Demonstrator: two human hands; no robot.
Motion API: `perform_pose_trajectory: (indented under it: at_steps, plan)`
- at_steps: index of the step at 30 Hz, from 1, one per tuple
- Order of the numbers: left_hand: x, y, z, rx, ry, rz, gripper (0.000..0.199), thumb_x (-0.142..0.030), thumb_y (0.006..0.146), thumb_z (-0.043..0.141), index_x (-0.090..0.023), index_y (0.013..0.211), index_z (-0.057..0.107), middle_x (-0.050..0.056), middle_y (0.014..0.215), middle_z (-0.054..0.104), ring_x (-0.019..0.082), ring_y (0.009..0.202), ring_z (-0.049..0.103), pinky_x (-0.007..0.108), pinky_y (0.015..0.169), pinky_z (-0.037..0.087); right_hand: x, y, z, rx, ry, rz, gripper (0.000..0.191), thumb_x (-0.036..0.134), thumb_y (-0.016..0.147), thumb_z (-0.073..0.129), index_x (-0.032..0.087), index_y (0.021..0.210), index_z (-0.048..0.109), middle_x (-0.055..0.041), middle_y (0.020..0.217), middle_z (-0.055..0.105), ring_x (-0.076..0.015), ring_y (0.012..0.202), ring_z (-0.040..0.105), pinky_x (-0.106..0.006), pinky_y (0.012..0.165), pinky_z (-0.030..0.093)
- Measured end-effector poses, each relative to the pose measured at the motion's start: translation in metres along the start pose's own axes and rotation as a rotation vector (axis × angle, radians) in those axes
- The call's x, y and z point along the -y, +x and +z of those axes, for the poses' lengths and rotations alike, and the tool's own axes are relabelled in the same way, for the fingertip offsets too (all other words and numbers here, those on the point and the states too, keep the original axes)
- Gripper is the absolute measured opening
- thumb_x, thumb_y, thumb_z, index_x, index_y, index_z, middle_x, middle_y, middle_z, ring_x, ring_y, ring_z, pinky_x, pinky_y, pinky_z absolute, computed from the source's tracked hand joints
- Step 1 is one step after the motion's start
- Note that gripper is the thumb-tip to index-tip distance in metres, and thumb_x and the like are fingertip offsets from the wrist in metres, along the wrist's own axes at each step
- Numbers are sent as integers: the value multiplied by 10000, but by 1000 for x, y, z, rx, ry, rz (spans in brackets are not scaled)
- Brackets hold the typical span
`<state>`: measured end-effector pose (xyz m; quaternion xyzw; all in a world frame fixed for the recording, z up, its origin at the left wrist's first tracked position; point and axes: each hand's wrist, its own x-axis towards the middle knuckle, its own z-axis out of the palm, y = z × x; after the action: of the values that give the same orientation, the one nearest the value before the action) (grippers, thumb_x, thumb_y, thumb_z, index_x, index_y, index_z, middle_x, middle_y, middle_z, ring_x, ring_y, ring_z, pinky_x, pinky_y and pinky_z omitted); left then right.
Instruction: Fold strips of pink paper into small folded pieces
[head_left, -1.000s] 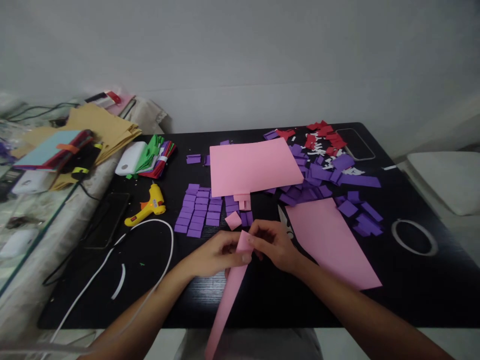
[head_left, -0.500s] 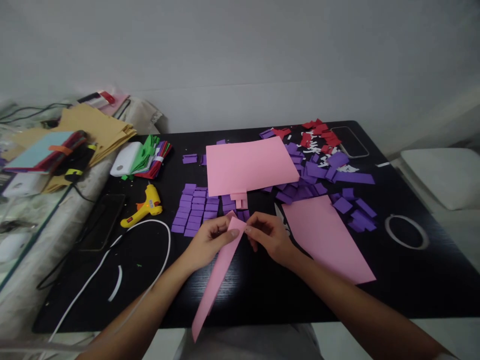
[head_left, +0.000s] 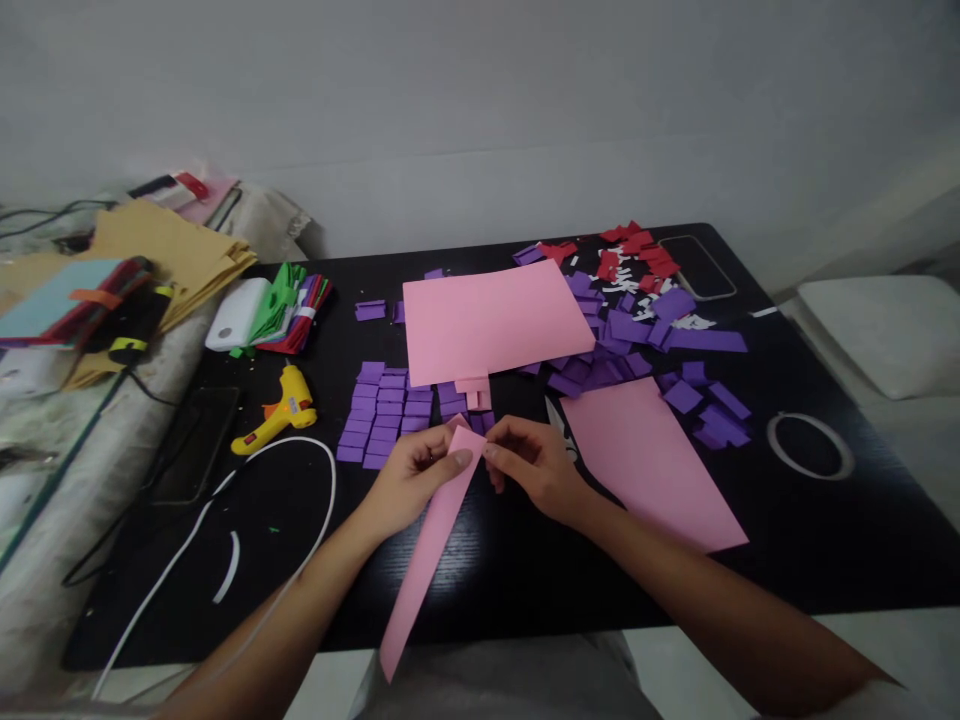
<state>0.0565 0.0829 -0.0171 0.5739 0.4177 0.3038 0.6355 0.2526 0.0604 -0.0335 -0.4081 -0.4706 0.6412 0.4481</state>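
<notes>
A long folded strip of pink paper (head_left: pixel 431 555) slants down toward the table's front edge. My left hand (head_left: pixel 416 470) pinches it near its upper end, thumb on top. At the strip's upper right corner, my right hand (head_left: pixel 536 465) has thumb and fingers closed on the paper's edge. Just beyond my hands lie small folded pink pieces (head_left: pixel 473 390), partly under a large pink sheet (head_left: pixel 495 320). Rows of folded purple paper pieces (head_left: pixel 379 420) are to the left of them. Scissors (head_left: pixel 562 430), partly covered, lie beside my right hand, along another pink sheet (head_left: pixel 652 460).
Left on the black table are a yellow glue gun (head_left: pixel 281 410), a white cable (head_left: pixel 330 480), a dark phone (head_left: pixel 196 445) and bundled coloured paper (head_left: pixel 289 310). Loose purple pieces (head_left: pixel 622 340), red pieces (head_left: pixel 637 250) and a tape ring (head_left: pixel 810 445) are on the right.
The camera view has shifted slightly. The pink strip has turned a little in my hands, showing more of its flat face; both hands keep their hold.
</notes>
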Motion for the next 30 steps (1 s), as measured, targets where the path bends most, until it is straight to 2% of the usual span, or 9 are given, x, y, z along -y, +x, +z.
perform_pose_trajectory:
  at_steps: [5, 10, 15, 18, 21, 30]
  plan:
    - [-3, 0, 1, 25, -16, 30, 372, -448, 913, 708, -160, 714, 583, -29, 694, 518, 101, 631, 431, 240, 629, 385, 1, 0, 0, 2, -31, -8, 313, 485, 908, 718, 191, 822, 651, 27, 619, 600, -125, 537, 572, -270, 544, 477]
    - [-3, -1, 2, -26, -48, 29, 347, -425, 904, 730, -155, 738, 590, -42, 668, 513, 87, 594, 445, 217, 567, 339, 2, -2, 2, 16, -76, -23, 275, 429, 918, 704, 186, 798, 656, 27, 623, 592, -114, 545, 552, -263, 548, 454]
    - [2, -3, 0, -12, -56, -39, 307, -399, 915, 725, -148, 764, 632, -15, 663, 625, 98, 568, 536, 223, 559, 388, 4, -3, 4, 29, -105, -38, 242, 398, 919, 711, 186, 809, 669, 23, 650, 608, -111, 559, 569, -257, 548, 459]
    - [3, -4, -3, -41, -94, -74, 316, -402, 910, 731, -151, 751, 624, -8, 635, 655, 103, 534, 560, 223, 538, 408, 5, -4, 4, -2, -41, -66, 163, 343, 893, 752, 195, 925, 690, 15, 729, 657, -115, 604, 613, -263, 593, 521]
    - [2, -4, -5, -56, -148, -108, 308, -410, 896, 747, -156, 768, 629, -10, 612, 671, 108, 496, 571, 220, 505, 420, 4, -4, 4, -25, 11, -81, 197, 302, 873, 783, 209, 1032, 714, -4, 824, 711, -120, 660, 653, -269, 630, 568]
    - [4, -5, -5, -48, -163, -100, 283, -394, 878, 779, -152, 781, 669, -8, 636, 690, 110, 493, 614, 212, 489, 478, 2, -1, 4, -44, 55, -83, 153, 306, 834, 845, 198, 930, 793, -3, 783, 753, -109, 623, 676, -257, 626, 595]
